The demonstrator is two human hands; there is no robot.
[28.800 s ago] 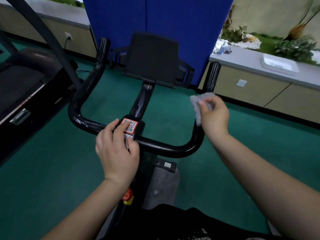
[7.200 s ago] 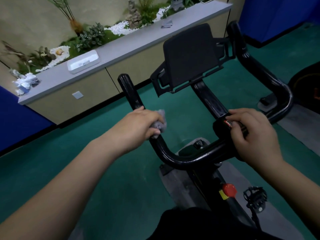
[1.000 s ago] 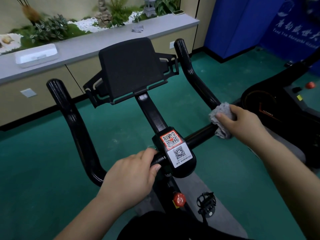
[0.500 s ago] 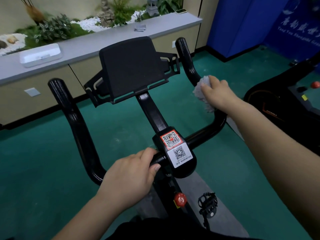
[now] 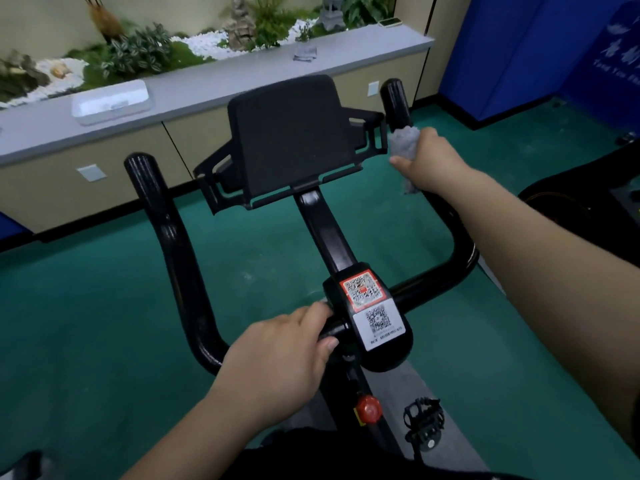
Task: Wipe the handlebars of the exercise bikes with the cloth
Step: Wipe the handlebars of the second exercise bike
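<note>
High on the right horn of the handlebars (image 5: 450, 244), your right hand (image 5: 429, 157) wraps the grey cloth (image 5: 403, 142) around the bar, just below its tip. Your left hand (image 5: 280, 355) grips the crossbar beside the QR-labelled clamp (image 5: 370, 317). Risk: loose cloth tail below your fist may slip free, leaving the tip unwiped.

Open green floor (image 5: 86, 306) inside the handlebar loop

The black tablet holder (image 5: 291, 140) and centre stem (image 5: 325, 230) split the gap between the two horns; the right hand (image 5: 433, 161) with cloth (image 5: 403, 143) wraps the right horn, the left hand (image 5: 277, 362) blocks the crossbar (image 5: 426, 282).
</note>
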